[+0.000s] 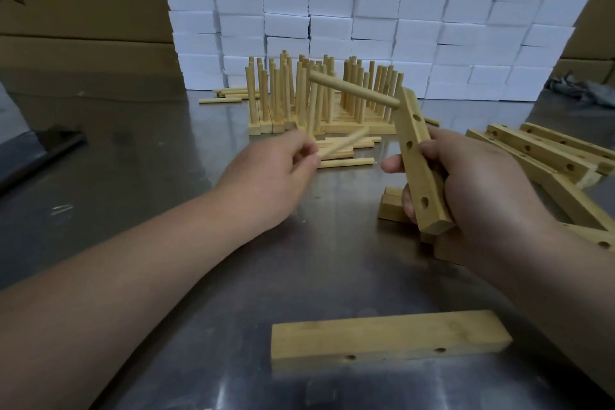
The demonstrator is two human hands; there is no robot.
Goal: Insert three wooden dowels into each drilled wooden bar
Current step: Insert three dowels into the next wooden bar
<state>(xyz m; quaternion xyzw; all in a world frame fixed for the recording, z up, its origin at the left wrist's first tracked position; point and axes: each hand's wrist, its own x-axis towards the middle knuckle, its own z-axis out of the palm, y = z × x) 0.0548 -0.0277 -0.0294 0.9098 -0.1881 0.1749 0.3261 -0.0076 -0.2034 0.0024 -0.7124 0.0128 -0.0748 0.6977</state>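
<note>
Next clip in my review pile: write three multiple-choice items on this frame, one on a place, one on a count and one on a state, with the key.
1. Where does the loose bar nearest the camera lie?
A) on the steel table
B) on the white boxes
C) inside a cardboard carton

2. How many dowels stand in the held bar?
A) none
B) one
C) three

3. What is the left hand doing?
A) lying flat on the table
B) pinching a dowel
C) gripping a bar

Key:
1 A, it rests flat on the metal surface.
2 B, a single inserted dowel sits in the top hole and the visible holes below are empty.
3 B, the fingertips pinch one end of the dowel, while the right hand grips the bar.
</note>
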